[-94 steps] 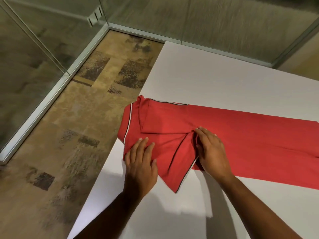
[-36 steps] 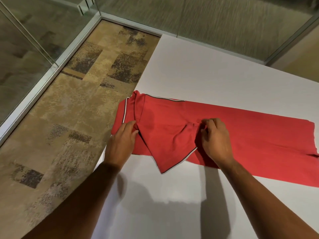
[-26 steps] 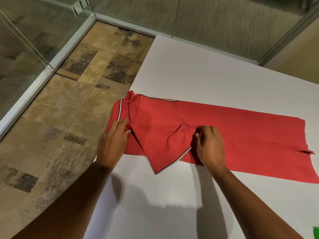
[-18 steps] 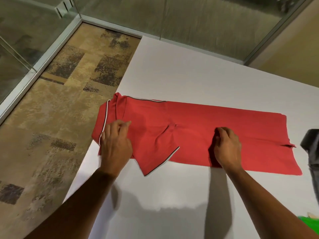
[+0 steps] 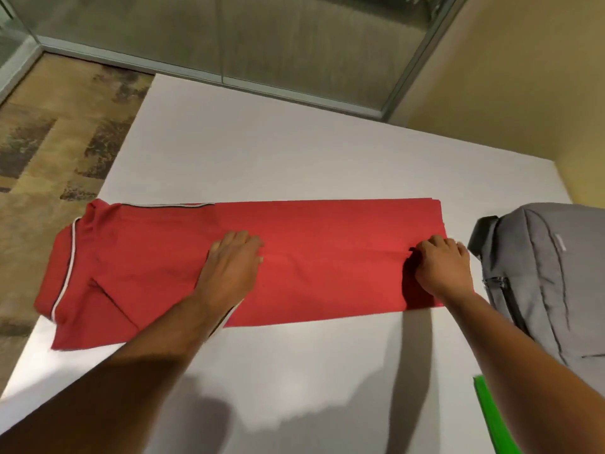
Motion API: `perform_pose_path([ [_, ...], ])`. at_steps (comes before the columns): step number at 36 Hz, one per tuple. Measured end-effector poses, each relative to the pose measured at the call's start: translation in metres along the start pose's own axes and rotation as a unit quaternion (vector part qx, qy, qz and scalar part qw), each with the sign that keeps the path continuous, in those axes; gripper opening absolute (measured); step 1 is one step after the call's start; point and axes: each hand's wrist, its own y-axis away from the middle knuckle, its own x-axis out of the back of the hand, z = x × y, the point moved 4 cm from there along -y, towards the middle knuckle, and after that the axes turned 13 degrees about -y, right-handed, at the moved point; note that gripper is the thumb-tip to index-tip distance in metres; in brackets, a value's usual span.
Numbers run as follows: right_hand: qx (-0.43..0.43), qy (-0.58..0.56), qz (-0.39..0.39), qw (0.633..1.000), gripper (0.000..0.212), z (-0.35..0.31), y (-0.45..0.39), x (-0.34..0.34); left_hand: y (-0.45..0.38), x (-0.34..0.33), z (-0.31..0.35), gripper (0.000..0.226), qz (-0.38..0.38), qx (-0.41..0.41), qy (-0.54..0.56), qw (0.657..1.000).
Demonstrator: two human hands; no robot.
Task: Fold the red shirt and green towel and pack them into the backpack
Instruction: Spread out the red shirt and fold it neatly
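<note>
Red shirt (image 5: 327,257): long folded strip on white table (image 5: 294,152). Left hand (image 5: 230,267) flat, pressing mid-shirt; right hand (image 5: 442,267) pinching right end. Grey backpack (image 5: 550,273) right.

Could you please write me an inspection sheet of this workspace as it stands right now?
Surface: white table, lit from above, arm shadows on its near part.
Job's things: red shirt lies flat as a long strip, collar end at the left table edge. Grey backpack lies right of the shirt; whether it is open cannot be told. Green towel shows only as a sliver at the lower right.
Clutter: nothing seen.
Hands: left hand lies on the shirt's middle, fingers bent; right hand pinches the hem end, bunching the cloth.
Cables: nothing seen.
Surroundings: patterned carpet to the left, glass partition behind, beige wall at the right.
</note>
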Motion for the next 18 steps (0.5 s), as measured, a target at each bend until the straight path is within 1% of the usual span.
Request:
perform_pose_path([
  [2, 0.002, 0.000, -0.016, 1.000, 0.020, 0.015, -0.006, 0.004, -0.002, -0.001, -0.005, 0.012, 0.014, 0.005, 0.010, 1.000],
  [4, 0.000, -0.011, -0.042, 0.999, 0.011, 0.027, -0.013, 0.013, -0.003, 0.001, -0.006, 0.013, 0.027, 0.006, 0.028, 0.999],
  [7, -0.053, -0.085, -0.086, 0.991, 0.009, 0.044, -0.024, 0.027, -0.005, 0.006, -0.005, 0.013, 0.027, -0.003, 0.039, 0.999],
  [9, -0.081, -0.157, -0.067, 0.982, 0.010, 0.054, -0.029, 0.033, -0.006, 0.006, -0.005, 0.012, 0.020, -0.004, 0.036, 0.999],
  [11, -0.087, -0.197, -0.047, 0.975, 0.009, 0.061, -0.030, 0.033, -0.008, 0.007, -0.005, 0.011, 0.015, 0.000, 0.034, 0.999],
  [13, -0.078, -0.214, -0.042, 0.973, 0.009, 0.064, -0.029, 0.026, -0.008, 0.008, -0.004, 0.011, 0.013, 0.006, 0.032, 0.999],
  [15, -0.083, -0.236, -0.020, 0.968, 0.010, 0.065, -0.027, 0.022, -0.008, 0.010, -0.002, 0.012, 0.014, 0.016, 0.040, 0.999],
  [18, -0.081, -0.228, -0.015, 0.970, 0.011, 0.063, -0.023, 0.015, -0.008, 0.012, -0.002, 0.013, 0.017, 0.029, 0.043, 0.999],
])
